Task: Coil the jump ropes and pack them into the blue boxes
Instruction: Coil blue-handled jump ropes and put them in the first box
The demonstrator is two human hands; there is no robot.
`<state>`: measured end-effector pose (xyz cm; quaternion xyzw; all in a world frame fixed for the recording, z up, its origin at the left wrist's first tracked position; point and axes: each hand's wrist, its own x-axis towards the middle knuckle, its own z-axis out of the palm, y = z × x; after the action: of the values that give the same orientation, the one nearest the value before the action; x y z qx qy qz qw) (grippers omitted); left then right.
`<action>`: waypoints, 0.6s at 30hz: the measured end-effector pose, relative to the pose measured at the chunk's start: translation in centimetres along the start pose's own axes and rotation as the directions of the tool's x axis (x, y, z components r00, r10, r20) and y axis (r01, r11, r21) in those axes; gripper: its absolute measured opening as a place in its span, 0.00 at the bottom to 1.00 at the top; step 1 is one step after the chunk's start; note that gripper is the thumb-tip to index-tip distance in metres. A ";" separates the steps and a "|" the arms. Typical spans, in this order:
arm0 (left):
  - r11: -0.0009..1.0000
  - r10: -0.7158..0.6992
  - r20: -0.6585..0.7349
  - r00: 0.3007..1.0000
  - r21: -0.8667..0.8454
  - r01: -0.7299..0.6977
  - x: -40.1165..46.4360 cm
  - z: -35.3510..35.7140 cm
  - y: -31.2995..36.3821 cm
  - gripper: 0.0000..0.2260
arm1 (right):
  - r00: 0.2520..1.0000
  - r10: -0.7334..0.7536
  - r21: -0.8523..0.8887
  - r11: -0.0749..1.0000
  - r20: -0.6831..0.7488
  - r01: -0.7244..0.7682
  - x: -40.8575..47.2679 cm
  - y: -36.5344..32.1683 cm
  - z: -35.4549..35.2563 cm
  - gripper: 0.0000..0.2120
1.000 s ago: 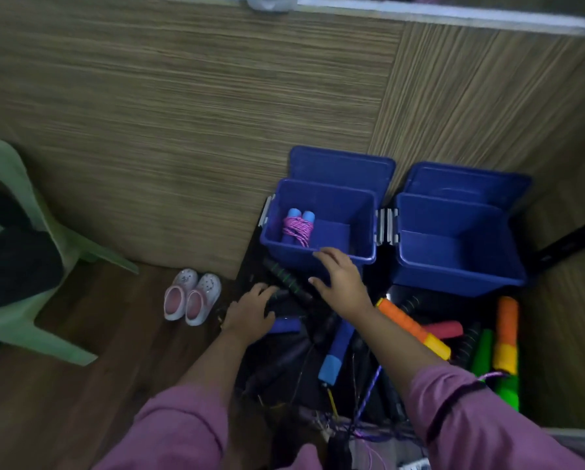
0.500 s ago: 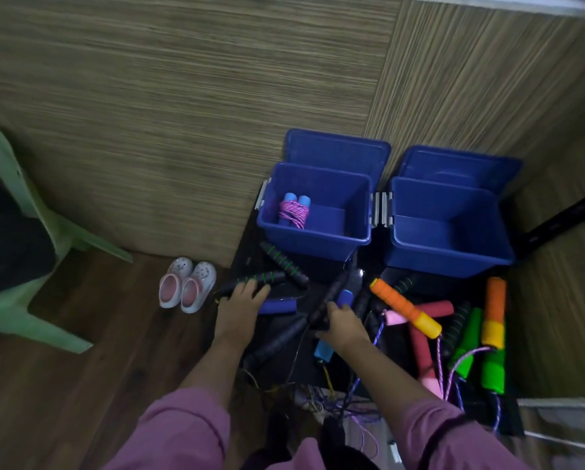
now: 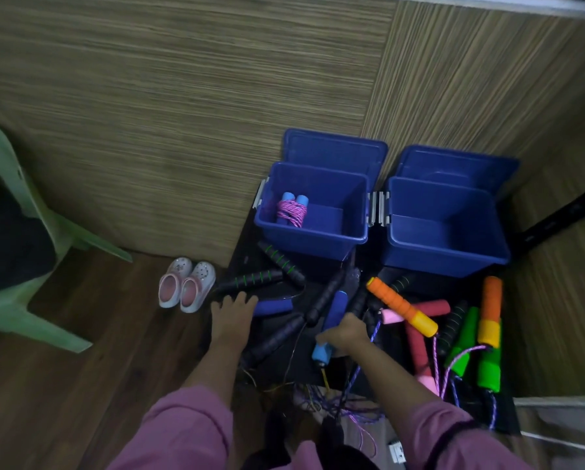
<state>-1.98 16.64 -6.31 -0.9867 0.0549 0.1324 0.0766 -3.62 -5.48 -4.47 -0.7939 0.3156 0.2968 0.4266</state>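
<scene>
Two open blue boxes stand side by side against the wall. The left box point(image 3: 313, 239) holds one coiled pink rope with light-blue handles point(image 3: 292, 209); the right box point(image 3: 447, 256) shows only its bare floor. In front of them lies a pile of jump ropes on a dark mat point(image 3: 506, 415). My right hand point(image 3: 347, 332) grips a blue handle with a light-blue end point(image 3: 331, 313). My left hand point(image 3: 233, 310) rests flat, fingers spread, beside a second blue handle point(image 3: 274, 305) and a black handle with green rings point(image 3: 250, 278).
Orange-yellow point(image 3: 401, 307), pink-red point(image 3: 416, 344) and green point(image 3: 487, 364) handles lie at the right, with purple cords tangled near my lap point(image 3: 348, 412). A pair of small pink-and-white shoes point(image 3: 187, 286) and a green plastic chair point(image 3: 23, 245) stand on the wooden floor at the left.
My right hand drew back from the left box's front rim and took hold of the blue handle in the pile. My left hand stayed near the pile's left edge.
</scene>
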 end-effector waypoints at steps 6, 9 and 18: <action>1.000 0.021 0.106 0.994 -0.022 -0.019 -0.1 0.2 -0.9 0.25 | 0.994 0.049 0.094 0.994 0.098 -0.058 -0.4 -0.6 -1.1 0.23; 0.998 -0.008 0.117 0.993 -0.067 0.016 -0.4 -0.2 -1.3 0.26 | 0.982 0.032 0.123 0.991 0.186 -0.055 0.4 0.1 -0.8 0.34; 0.868 -0.216 0.156 0.964 -0.421 0.262 -1.2 -0.6 -4.4 0.28 | 0.898 -0.121 0.101 0.991 0.423 0.086 -1.3 -1.8 0.0 0.30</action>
<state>-2.37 20.96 -4.83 -0.9694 -0.1029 0.1821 -0.1284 -3.05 -4.36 -2.60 -0.7072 0.1832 0.4281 0.5320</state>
